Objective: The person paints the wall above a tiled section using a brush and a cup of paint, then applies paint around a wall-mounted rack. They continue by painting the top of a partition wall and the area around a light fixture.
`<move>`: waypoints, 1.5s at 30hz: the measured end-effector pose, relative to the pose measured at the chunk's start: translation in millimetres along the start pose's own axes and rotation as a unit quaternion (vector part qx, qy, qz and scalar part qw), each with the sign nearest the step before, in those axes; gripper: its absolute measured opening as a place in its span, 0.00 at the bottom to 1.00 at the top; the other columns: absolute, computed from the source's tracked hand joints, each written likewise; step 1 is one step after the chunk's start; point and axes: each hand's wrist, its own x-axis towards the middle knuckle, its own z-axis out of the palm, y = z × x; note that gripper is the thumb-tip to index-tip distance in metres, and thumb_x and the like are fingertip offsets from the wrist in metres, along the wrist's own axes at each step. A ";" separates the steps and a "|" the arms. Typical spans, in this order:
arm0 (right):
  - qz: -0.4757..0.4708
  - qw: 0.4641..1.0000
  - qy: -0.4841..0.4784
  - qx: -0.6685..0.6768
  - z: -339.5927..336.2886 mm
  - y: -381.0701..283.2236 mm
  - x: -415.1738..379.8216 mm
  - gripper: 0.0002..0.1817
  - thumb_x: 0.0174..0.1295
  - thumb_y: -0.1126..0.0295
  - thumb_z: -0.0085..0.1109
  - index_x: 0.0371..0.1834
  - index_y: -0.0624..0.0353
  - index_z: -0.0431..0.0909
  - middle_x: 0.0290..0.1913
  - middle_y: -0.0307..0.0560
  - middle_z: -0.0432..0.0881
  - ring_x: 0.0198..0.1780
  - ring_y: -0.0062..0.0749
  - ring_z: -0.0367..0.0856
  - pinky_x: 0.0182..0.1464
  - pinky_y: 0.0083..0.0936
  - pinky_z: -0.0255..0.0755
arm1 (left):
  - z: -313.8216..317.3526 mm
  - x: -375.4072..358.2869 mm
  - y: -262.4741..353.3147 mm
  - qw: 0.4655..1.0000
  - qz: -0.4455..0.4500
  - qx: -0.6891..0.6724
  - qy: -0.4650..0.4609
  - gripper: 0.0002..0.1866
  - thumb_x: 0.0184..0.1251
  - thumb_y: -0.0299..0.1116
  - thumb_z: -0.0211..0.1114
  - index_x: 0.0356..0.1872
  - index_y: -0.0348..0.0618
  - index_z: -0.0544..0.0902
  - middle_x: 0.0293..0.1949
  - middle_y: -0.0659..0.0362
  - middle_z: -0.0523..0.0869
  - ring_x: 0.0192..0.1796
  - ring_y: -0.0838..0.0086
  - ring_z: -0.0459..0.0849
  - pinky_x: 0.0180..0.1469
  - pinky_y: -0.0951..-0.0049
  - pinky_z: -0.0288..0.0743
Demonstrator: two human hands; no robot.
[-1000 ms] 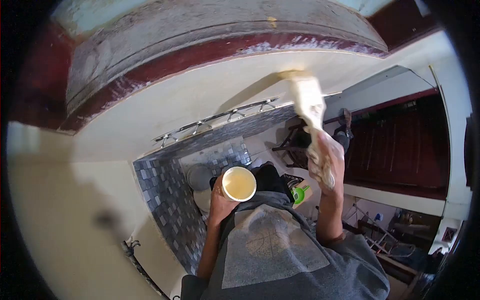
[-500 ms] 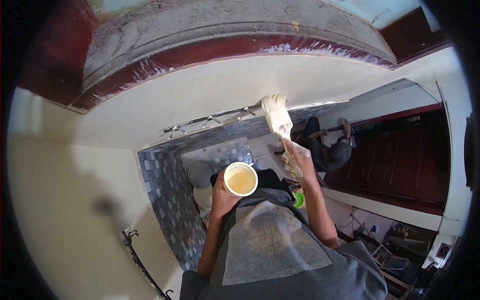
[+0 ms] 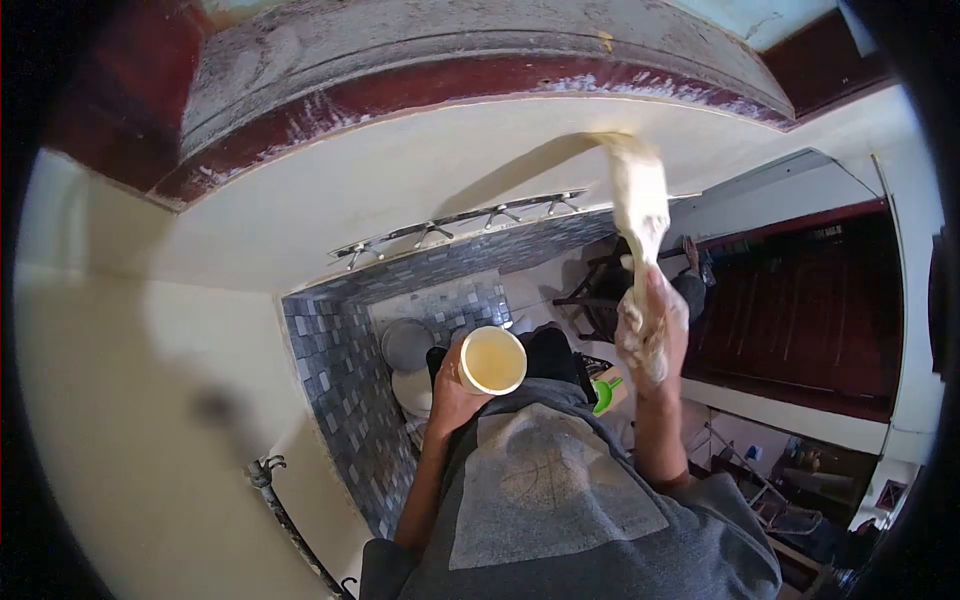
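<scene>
Brush (image 3: 640, 195) stood out beyond the right hand (image 3: 670, 318) in the head view, its long axis running from handle to bristles toward the wall (image 3: 360, 175), its tip leaning slightly left. The right hand was wrapped around the handle, and the bristle ends appeared to be touching the wall. That made the right hand the nearer one; the left hand (image 3: 452, 395) sat low by the waist, curled around a cup (image 3: 493, 360) of pale yellow contents, mouth facing up. The two hands were well apart. Red trim (image 3: 440, 92) edged the wall just above the bristles, while a hook rack (image 3: 497, 212) bounded it below and to the left. Between those edges, plain wall spread leftward; rightward, a door (image 3: 800, 310) lay well beyond the hand.
</scene>
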 end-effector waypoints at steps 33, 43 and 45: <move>-0.030 0.993 -0.077 -0.080 2.0 120.2 36.1 0.20 0.68 0.53 0.48 0.46 0.61 0.74 0.17 0.35 0.68 0.11 0.13 0.61 0.10 0.12 0.52 | 5.0 -18.0 -19.9 0.991 -0.089 -0.083 0.063 0.39 0.40 0.32 0.80 0.55 0.37 0.69 0.50 0.51 0.80 0.52 0.66 0.80 0.54 0.65 0.74; 0.180 0.970 -0.118 -0.112 -1.5 101.0 28.5 0.17 0.66 0.54 0.53 0.43 0.59 0.76 0.18 0.36 0.70 0.10 0.14 0.64 0.08 0.12 0.52 | -1.9 -11.8 -9.1 0.993 -0.072 -0.055 0.080 0.37 0.40 0.30 0.80 0.54 0.36 0.71 0.48 0.52 0.82 0.51 0.65 0.81 0.54 0.65 0.74; 0.134 0.980 -0.121 -0.081 12.4 60.9 18.2 0.18 0.66 0.55 0.53 0.42 0.61 0.76 0.18 0.36 0.71 0.10 0.14 0.65 0.08 0.12 0.53 | 0.3 -12.0 -8.1 0.992 -0.075 -0.063 0.082 0.37 0.39 0.30 0.80 0.54 0.36 0.71 0.49 0.52 0.82 0.51 0.65 0.81 0.54 0.65 0.74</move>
